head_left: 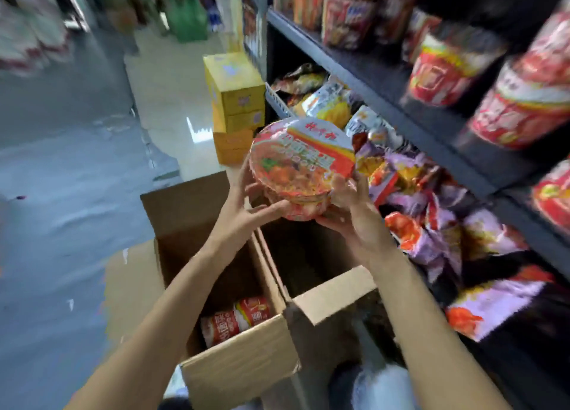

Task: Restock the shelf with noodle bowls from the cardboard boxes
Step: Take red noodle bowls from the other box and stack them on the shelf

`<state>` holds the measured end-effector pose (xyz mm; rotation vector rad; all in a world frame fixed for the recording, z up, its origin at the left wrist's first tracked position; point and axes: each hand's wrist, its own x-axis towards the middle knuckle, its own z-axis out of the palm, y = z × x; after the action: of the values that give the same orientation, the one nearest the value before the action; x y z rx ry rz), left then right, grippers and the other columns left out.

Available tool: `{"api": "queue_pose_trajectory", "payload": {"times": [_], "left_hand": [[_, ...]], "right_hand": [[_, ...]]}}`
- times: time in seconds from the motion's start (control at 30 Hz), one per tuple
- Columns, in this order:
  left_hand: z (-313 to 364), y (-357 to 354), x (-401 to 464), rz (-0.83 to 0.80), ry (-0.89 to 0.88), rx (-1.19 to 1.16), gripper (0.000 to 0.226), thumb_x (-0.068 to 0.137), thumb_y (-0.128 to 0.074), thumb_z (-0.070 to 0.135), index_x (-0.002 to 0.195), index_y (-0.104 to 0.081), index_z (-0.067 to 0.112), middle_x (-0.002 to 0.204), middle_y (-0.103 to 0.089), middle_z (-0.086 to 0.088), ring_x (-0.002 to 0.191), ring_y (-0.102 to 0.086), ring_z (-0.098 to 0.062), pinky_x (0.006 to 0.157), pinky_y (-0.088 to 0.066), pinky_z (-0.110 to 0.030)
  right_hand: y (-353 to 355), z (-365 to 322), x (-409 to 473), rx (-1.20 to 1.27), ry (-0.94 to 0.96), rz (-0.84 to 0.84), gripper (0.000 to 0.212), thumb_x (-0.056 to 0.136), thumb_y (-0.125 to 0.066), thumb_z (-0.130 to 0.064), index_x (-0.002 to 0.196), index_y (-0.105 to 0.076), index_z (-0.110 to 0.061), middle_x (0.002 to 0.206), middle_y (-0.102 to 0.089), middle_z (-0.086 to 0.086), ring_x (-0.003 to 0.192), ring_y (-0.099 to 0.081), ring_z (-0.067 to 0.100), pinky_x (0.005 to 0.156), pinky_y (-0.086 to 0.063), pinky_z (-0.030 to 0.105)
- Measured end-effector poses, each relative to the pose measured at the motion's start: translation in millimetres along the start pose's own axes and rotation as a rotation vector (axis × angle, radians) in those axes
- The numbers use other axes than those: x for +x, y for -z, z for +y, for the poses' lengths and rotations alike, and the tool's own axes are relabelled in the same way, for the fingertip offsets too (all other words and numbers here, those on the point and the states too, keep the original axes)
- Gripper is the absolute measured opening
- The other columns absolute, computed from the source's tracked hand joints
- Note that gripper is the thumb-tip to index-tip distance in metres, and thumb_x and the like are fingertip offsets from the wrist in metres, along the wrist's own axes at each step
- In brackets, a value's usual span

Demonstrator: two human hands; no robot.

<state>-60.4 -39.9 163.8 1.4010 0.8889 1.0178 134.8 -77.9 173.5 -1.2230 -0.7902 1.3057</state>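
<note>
Shop aisle beside dark shelf [410, 101]: left hand [243, 215] and right hand [354, 221], fingers curled, hold 1 noodle bowl [300, 163] above 2 open cardboard boxes [240, 363].

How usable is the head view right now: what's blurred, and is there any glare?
Head view: the noodle bowl in both hands is fairly sharp; the shelf cups at right and the left edge are motion-smeared; glare patch on the floor; wide-angle bending of the shelf edges.
</note>
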Motion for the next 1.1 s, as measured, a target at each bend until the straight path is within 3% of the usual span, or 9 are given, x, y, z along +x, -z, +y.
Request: {"api": "queue_pose_trajectory", "payload": {"times": [0.17,0.27,0.33,0.47,0.6,0.73,0.8,0.9,1.1], "left_hand": [[56.5,-73.6,79.1,-0.017,-0.202,0.045,0.114,0.047,-0.090,0.052,0.144,-0.030,0.041,0.145,-0.032,-0.010,0.129,-0.045,-0.023,0.089,-0.051,-0.024],[88.9,-115.5,130.9,-0.023,-0.287,0.099,0.108,0.060,-0.089,0.028,0.149,-0.026,0.027,0.141,-0.030,-0.001,0.124,-0.041,-0.013,0.084,-0.049,-0.011],[105.8,-139.7,160.4,-0.031,-0.332,0.113,0.105,0.064,-0.087,0.026,0.150,-0.027,0.025,0.139,-0.033,0.001,0.120,-0.043,-0.009,0.081,-0.048,-0.008],[118.3,-175.9,207.4,-0.052,-0.349,0.074,0.100,0.068,-0.085,0.029,0.150,-0.027,0.027,0.144,-0.039,0.002,0.121,-0.047,-0.005,0.086,-0.043,-0.007],[126.4,-202.1,246.0,-0.063,-0.328,0.072,0.106,0.060,-0.082,0.039,0.149,-0.027,0.029,0.142,-0.048,0.006,0.129,-0.045,-0.009,0.106,-0.040,-0.031],[131.6,-231.0,278.1,-0.093,-0.257,-0.047,0.087,0.072,-0.071,0.007,0.149,-0.031,0.021,0.134,-0.056,0.003,0.109,-0.057,-0.001,0.086,-0.047,-0.015],[129.5,-239.6,286.9,-0.138,-0.207,-0.058,0.073,0.079,-0.059,-0.004,0.146,-0.038,0.019,0.139,-0.051,-0.001,0.107,-0.057,-0.001,0.073,-0.047,-0.007],[122.9,-243.4,295.6,-0.194,-0.149,-0.050,0.062,0.084,-0.057,0.010,0.142,-0.045,0.024,0.146,-0.044,-0.001,0.123,-0.049,-0.011,0.093,-0.045,-0.018],[108.4,-213.3,264.2,-0.152,-0.215,0.156,0.038,0.095,-0.053,0.018,0.133,-0.054,0.019,0.118,-0.063,0.010,0.100,-0.058,0.009,0.087,-0.041,-0.012]], "right_hand": [[43.9,-80.7,0.1,-0.390,0.337,0.070,0.099,0.077,-0.077,-0.006,0.151,-0.014,-0.021,0.140,-0.046,-0.007,0.116,-0.051,-0.003,0.093,-0.047,0.014],[72.7,-120.6,25.7,-0.531,0.525,0.229,0.099,0.077,-0.078,-0.014,0.152,-0.013,-0.017,0.133,-0.046,-0.013,0.110,-0.049,-0.005,0.076,-0.045,0.003],[86.2,-144.7,42.9,-0.550,0.593,0.345,0.091,0.080,-0.075,-0.025,0.151,-0.019,-0.021,0.129,-0.047,-0.019,0.109,-0.050,-0.007,0.083,-0.049,0.012],[103.3,-178.0,76.5,-0.637,0.689,0.505,0.092,0.081,-0.072,-0.038,0.152,-0.018,-0.017,0.140,-0.046,-0.009,0.122,-0.045,0.001,0.086,-0.034,-0.001],[119.0,-195.5,109.3,-0.748,0.693,0.642,0.095,0.083,-0.066,-0.049,0.152,-0.015,-0.009,0.144,-0.045,0.009,0.131,-0.045,0.023,0.092,-0.035,0.015],[128.6,-207.0,135.3,-0.847,0.686,0.737,0.084,0.092,-0.062,-0.032,0.152,-0.010,-0.006,0.154,-0.028,0.017,0.140,-0.032,0.027,0.104,-0.023,0.015],[129.7,-202.5,146.6,-0.932,0.674,0.697,0.082,0.093,-0.060,-0.024,0.153,-0.008,-0.005,0.158,-0.012,0.019,0.147,-0.016,0.029,0.118,-0.018,0.032],[133.2,-187.8,156.8,-1.091,0.554,0.641,0.079,0.093,-0.058,-0.020,0.153,-0.009,-0.007,0.160,0.005,0.018,0.149,-0.002,0.030,0.120,-0.017,0.045],[114.4,-163.0,124.2,-1.062,0.679,0.569,0.052,0.094,-0.056,-0.015,0.142,-0.039,-0.008,0.146,-0.042,0.012,0.135,-0.038,0.025,0.110,-0.034,0.035]]}}
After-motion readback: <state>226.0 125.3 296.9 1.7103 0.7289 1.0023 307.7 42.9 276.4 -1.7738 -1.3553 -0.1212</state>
